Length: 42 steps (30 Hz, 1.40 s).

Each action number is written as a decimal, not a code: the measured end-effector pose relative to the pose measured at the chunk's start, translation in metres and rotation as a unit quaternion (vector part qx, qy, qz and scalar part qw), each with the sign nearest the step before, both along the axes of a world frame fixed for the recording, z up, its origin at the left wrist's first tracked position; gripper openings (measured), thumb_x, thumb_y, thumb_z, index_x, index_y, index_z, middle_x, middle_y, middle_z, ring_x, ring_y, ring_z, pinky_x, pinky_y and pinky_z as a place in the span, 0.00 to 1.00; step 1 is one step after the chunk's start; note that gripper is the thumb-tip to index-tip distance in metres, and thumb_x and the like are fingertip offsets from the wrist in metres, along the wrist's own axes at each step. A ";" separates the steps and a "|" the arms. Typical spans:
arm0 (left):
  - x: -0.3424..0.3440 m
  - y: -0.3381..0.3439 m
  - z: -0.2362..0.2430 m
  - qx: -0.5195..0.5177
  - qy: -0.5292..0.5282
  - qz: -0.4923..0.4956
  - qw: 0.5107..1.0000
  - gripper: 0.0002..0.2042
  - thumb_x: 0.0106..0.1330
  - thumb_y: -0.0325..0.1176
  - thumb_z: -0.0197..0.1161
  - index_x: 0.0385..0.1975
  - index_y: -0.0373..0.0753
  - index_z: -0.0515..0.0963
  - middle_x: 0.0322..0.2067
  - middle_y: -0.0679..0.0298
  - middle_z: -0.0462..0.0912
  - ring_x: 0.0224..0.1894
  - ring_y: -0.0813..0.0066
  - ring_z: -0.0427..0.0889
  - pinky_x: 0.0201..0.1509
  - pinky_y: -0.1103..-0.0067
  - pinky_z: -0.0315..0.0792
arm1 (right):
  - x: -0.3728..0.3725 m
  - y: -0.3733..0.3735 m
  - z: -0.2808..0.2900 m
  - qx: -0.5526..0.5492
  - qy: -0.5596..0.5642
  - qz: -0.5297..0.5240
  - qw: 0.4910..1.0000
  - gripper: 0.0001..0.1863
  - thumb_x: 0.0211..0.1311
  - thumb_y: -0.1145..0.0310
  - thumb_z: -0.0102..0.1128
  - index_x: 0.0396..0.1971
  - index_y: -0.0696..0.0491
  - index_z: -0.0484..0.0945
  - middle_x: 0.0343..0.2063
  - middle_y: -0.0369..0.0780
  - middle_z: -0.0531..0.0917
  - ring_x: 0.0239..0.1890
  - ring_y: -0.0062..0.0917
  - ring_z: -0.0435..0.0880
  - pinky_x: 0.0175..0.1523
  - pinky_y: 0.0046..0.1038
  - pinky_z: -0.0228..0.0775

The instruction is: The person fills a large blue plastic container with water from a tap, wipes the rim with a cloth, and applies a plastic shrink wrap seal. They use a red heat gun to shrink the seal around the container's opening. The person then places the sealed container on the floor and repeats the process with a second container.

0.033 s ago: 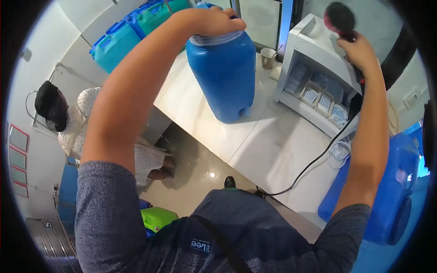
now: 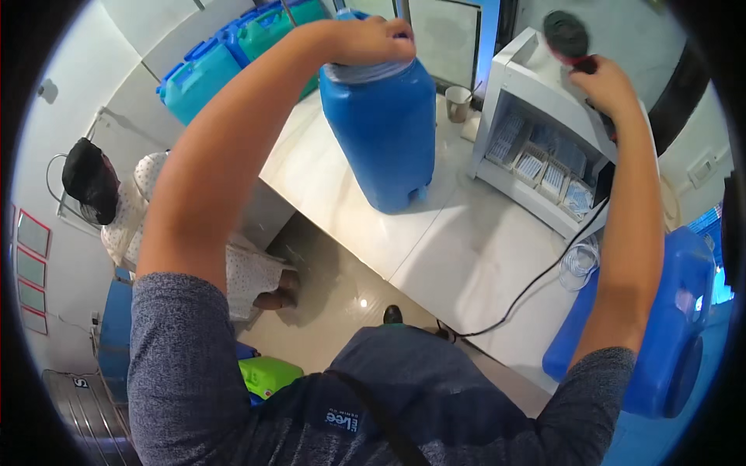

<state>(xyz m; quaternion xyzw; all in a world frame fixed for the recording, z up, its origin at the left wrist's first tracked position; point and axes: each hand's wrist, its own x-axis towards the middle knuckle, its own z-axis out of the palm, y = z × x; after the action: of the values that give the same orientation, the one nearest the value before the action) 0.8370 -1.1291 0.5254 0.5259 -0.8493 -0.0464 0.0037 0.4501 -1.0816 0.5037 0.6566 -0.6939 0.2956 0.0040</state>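
My left hand (image 2: 374,40) is curled over the top of an upright blue plastic container (image 2: 377,144), just above a pale band round its neck; part of that top is hidden under my fingers. The container stands on a pale stone counter (image 2: 412,248) and has a small spout low at its right side. My right hand (image 2: 602,85) grips a black and red handheld tool (image 2: 566,33), slightly blurred, held above a white open-fronted cabinet (image 2: 505,74) that holds striped packets in trays.
Teal and blue jugs (image 2: 202,78) line the back left. A seated person (image 2: 132,186) is at left. A mug (image 2: 457,103), coiled cable (image 2: 579,260), black cord (image 2: 501,318) and large blue container (image 2: 672,318) sit to the right. A green jug (image 2: 268,373) lies low.
The tool and my right hand have shifted slightly left. My left hand has moved a little on the container's top.
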 end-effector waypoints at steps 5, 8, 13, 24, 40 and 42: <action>0.004 0.006 0.018 0.141 0.132 -0.091 0.977 0.26 0.69 0.54 0.53 0.65 0.52 0.72 0.57 0.54 0.78 0.63 0.54 0.74 0.70 0.63 0.65 | 0.001 -0.030 -0.004 0.039 0.164 -0.004 0.986 0.28 0.49 0.54 0.70 0.48 0.57 0.85 0.41 0.53 0.88 0.46 0.45 0.88 0.55 0.41 0.78; 0.006 0.016 0.009 0.055 0.144 -0.029 0.988 0.30 0.71 0.61 0.51 0.69 0.53 0.71 0.65 0.51 0.74 0.69 0.54 0.71 0.74 0.64 0.62 | 0.016 -0.012 -0.004 -0.085 0.129 -0.002 0.988 0.30 0.52 0.54 0.69 0.53 0.55 0.83 0.47 0.51 0.86 0.51 0.44 0.86 0.57 0.41 0.76; 0.028 0.025 -0.027 -0.211 0.038 -0.077 0.974 0.39 0.68 0.66 0.55 0.73 0.47 0.66 0.72 0.50 0.64 0.72 0.47 0.64 0.75 0.59 0.60 | 0.071 0.062 -0.054 -0.296 -0.067 0.189 0.934 0.21 0.61 0.64 0.68 0.53 0.54 0.79 0.48 0.45 0.83 0.48 0.37 0.83 0.57 0.34 0.73; 0.090 -0.091 0.013 -0.189 0.074 -0.312 0.928 0.26 0.75 0.36 0.54 0.73 0.44 0.65 0.70 0.55 0.69 0.74 0.59 0.63 0.78 0.65 0.54 | 0.213 0.014 -0.252 0.194 -0.560 0.154 0.791 0.52 0.64 0.43 0.70 0.70 0.68 0.55 0.60 0.55 0.77 0.59 0.35 0.79 0.64 0.35 0.71; 0.086 -0.028 -0.056 -0.338 0.146 -0.306 0.878 0.12 0.59 0.21 0.71 0.26 0.37 0.72 0.28 0.60 0.76 0.33 0.63 0.76 0.42 0.73 0.72 | 0.247 0.190 -0.284 0.116 -0.576 0.101 0.803 0.74 0.48 0.22 0.66 0.72 0.73 0.47 0.67 0.68 0.61 0.72 0.55 0.61 0.75 0.45 0.56; 0.081 0.028 -0.049 -0.291 0.124 -0.332 0.889 0.13 0.59 0.24 0.73 0.24 0.37 0.71 0.26 0.60 0.75 0.33 0.61 0.76 0.43 0.70 0.71 | 0.236 0.245 -0.280 0.132 -0.564 0.117 0.807 0.74 0.49 0.22 0.64 0.72 0.74 0.45 0.66 0.69 0.61 0.71 0.58 0.61 0.75 0.46 0.55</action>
<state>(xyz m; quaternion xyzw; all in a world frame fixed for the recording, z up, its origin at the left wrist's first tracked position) 0.9185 -1.1013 0.4761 0.1791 -0.9422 0.1397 0.2462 0.6866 -0.8368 0.2238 0.4445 -0.5247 0.5175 -0.5093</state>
